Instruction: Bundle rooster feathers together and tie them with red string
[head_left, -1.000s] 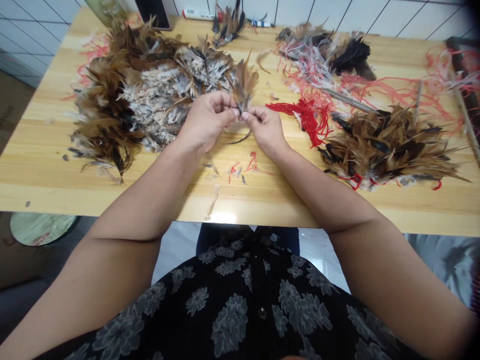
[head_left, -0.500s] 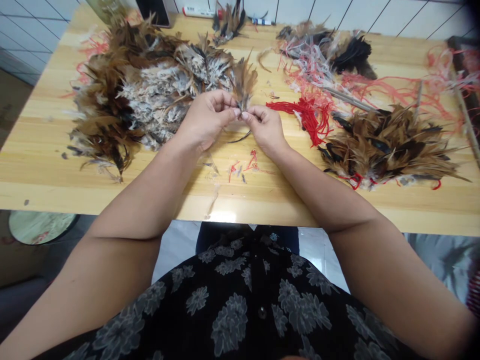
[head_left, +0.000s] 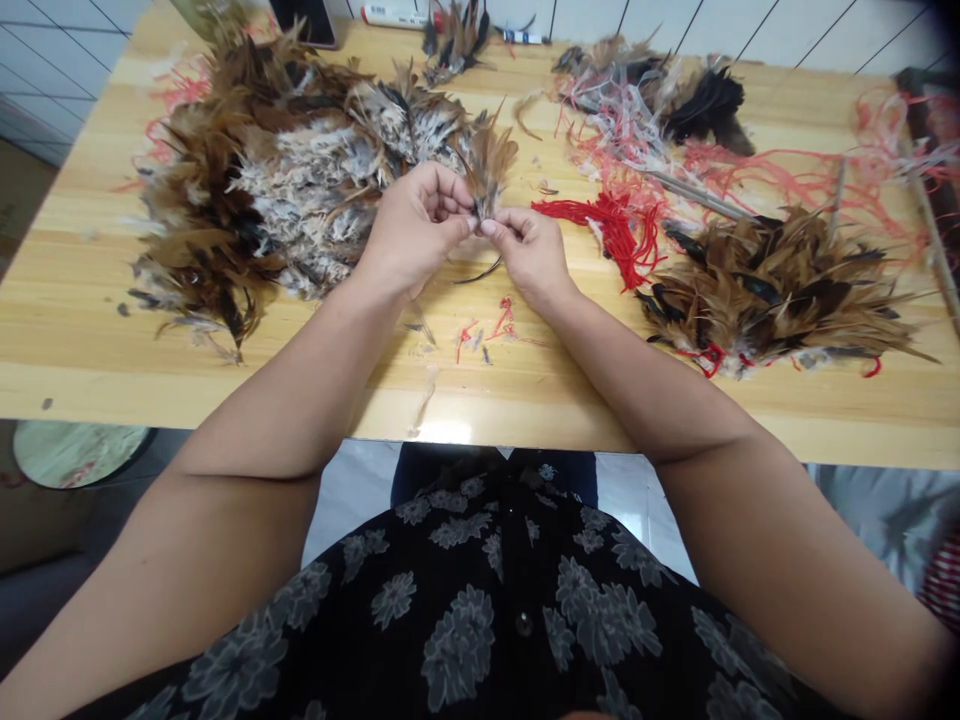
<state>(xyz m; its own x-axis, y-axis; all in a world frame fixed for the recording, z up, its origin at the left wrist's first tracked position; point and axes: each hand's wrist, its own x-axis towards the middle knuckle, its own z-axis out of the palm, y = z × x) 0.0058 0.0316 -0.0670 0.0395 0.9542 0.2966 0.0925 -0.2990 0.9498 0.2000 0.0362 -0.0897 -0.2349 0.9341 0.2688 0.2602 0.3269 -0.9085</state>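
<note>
A small bunch of brown feathers [head_left: 491, 165] stands tips up between my hands above the table. My left hand [head_left: 424, 225] pinches its lower end between thumb and fingers. From the other side, the thumb and fingers of my right hand [head_left: 531, 250] close on the same base, thumb tips nearly meeting. A thin dark curved feather [head_left: 478, 272] shows just beneath the hands. Left of my left hand spreads a big heap of brown and grey fluffy feathers [head_left: 307, 190]. Red threads [head_left: 622, 235] lie just right of my right hand.
Feather bunches [head_left: 780, 285] bound with red thread lie at right. Behind them are pale pink strings [head_left: 795, 175], a stick [head_left: 697, 195] and black feathers [head_left: 705, 108]. Markers [head_left: 394, 17] and a dark phone-like object [head_left: 306, 22] are by the tiled wall. Scraps [head_left: 504, 318] dot the wooden table [head_left: 525, 400].
Both hands keep their pinch on the feather bunch, with only a slight shift of the fingers. The view has moved a little; the piles look the same.
</note>
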